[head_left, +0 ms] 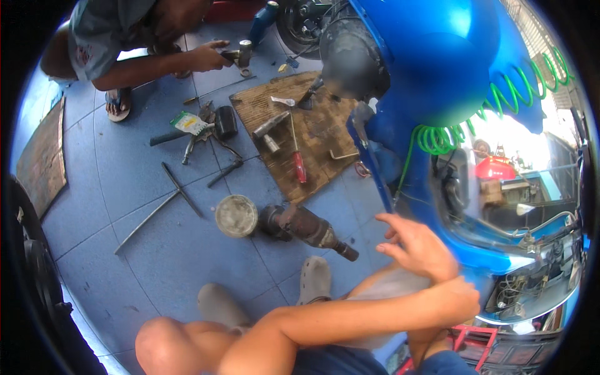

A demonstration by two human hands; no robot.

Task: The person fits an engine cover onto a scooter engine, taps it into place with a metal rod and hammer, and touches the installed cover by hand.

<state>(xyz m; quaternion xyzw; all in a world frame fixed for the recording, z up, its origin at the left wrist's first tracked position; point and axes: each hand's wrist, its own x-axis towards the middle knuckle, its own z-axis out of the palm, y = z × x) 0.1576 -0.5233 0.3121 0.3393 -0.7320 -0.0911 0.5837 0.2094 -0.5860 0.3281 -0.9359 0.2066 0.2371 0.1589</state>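
My left arm crosses my lap, and my left hand lies curled over the wrist area of my right arm. Its fingers are bent under, hiding what they hold. Beyond it, my right hand is held out empty beside the blue vehicle body panel, fingers apart and loosely bent. On the floor in front of my shoes sit a round metal can and a dark, rusty cylindrical part. Farther off, a piece of brown cardboard carries a red-handled screwdriver, an L-shaped key and a socket tool.
Another person's hand grips a hammer above a metal ring at the far left. A T-handle wrench, black cylinder and green-white packet lie on blue tiles. A green coiled hose hangs right.
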